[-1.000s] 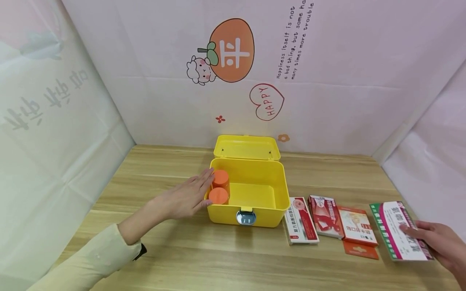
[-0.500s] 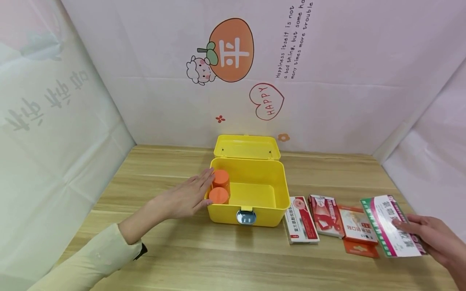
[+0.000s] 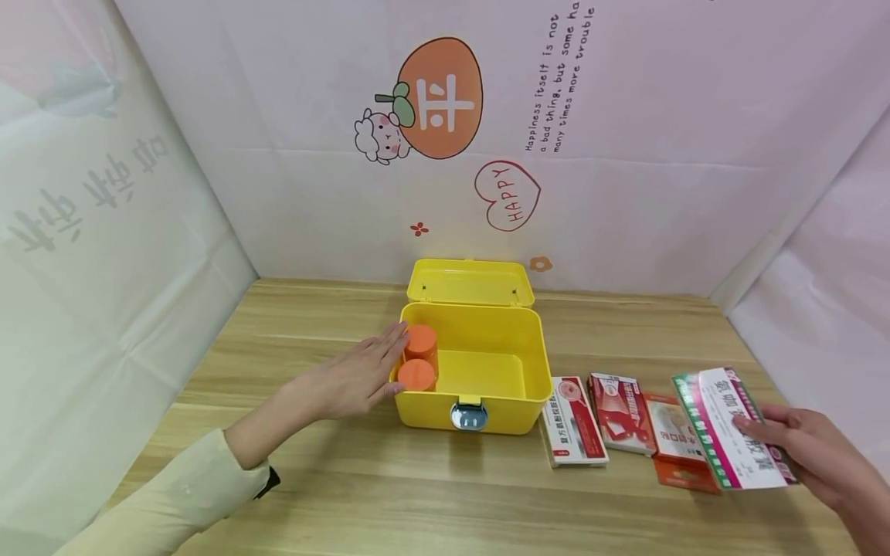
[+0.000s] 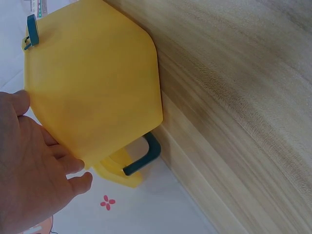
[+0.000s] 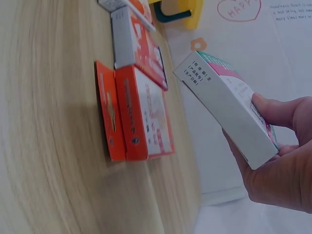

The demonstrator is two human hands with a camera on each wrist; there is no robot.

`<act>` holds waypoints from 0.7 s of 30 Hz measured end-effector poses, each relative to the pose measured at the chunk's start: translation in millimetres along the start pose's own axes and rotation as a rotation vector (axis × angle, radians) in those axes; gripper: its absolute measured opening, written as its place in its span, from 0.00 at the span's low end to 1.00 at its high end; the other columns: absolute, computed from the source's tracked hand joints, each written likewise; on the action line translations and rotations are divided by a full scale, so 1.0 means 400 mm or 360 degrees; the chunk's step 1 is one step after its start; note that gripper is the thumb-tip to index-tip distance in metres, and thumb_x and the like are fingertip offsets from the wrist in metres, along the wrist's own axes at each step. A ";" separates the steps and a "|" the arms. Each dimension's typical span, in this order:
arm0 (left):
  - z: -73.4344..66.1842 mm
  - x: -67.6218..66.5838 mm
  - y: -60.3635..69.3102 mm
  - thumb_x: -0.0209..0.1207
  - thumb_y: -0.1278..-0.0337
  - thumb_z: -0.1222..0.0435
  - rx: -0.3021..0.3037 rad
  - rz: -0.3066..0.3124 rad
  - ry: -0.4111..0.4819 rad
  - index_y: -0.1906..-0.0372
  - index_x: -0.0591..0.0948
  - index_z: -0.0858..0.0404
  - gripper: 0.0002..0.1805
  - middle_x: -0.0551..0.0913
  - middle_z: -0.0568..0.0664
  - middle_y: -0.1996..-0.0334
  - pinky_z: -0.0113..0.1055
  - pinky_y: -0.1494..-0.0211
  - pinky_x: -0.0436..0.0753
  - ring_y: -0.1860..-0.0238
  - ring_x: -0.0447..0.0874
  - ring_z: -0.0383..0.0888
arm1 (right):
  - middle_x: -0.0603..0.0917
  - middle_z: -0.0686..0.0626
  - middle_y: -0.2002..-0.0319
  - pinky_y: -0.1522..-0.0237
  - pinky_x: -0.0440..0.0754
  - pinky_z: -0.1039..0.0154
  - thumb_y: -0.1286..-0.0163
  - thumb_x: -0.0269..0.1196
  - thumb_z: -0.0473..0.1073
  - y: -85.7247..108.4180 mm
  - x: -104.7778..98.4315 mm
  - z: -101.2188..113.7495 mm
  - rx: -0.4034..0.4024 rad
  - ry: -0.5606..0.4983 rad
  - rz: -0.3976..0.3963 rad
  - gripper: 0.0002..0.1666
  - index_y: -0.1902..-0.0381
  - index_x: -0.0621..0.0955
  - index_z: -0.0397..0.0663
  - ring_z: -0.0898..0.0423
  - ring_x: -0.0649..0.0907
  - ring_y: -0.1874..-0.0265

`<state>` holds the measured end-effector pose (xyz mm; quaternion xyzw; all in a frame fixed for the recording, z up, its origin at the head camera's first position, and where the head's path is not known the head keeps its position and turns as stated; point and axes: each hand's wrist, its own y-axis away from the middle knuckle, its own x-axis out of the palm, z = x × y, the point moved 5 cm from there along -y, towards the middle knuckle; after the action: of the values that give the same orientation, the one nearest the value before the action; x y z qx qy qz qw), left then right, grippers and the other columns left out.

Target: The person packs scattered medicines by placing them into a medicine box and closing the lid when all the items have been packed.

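Note:
A yellow lidded box (image 3: 455,413) stands on the wooden table, its lid (image 3: 470,283) tipped back. Inside, at its left end, are two orange-capped bottles (image 3: 416,375). My left hand (image 3: 356,377) rests on the box's left rim with straight fingers; the left wrist view shows the fingers (image 4: 61,157) along the yellow end wall. At the right, my right hand (image 3: 806,448) grips a white, green and magenta medicine box (image 3: 730,428) between thumb and fingers. In the right wrist view this medicine box (image 5: 229,107) is raised off the table, tilted.
Right of the yellow box lie a white and red medicine box (image 3: 573,421), a red box (image 3: 622,413) and an orange and white box (image 3: 670,428), partly covered by the held one in the head view. A printed white cloth (image 3: 626,224) hangs behind the table.
My right hand has moved left with the green and magenta medicine box, which now overlaps the orange and white box in the head view. The left hand has stayed in place.

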<state>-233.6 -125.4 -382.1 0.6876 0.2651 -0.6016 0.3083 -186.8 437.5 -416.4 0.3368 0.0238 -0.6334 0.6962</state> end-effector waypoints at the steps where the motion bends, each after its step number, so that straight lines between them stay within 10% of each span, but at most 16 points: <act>1: 0.000 0.000 0.000 0.36 0.23 0.42 0.0001 -0.0001 0.0003 0.21 0.46 0.69 0.42 0.39 0.59 0.19 0.52 0.19 0.54 0.18 0.39 0.53 | 0.85 0.62 0.66 0.63 0.89 0.60 0.20 0.49 0.51 0.002 0.004 0.005 -0.0009 -0.0005 -0.0001 0.46 0.31 0.48 0.11 0.60 0.87 0.68; 21: -0.001 0.001 0.004 0.36 0.22 0.43 0.0024 -0.0029 0.0009 0.21 0.45 0.69 0.42 0.38 0.60 0.19 0.52 0.19 0.55 0.18 0.39 0.53 | 0.87 0.62 0.66 0.64 0.89 0.58 0.22 0.55 0.44 0.004 0.059 0.056 -0.0149 -0.0146 0.0028 0.25 0.39 0.71 0.27 0.58 0.88 0.67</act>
<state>-231.9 -126.1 -382.5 0.6890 0.2678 -0.6045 0.2969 -189.6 406.0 -409.4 0.2746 0.0185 -0.6401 0.7173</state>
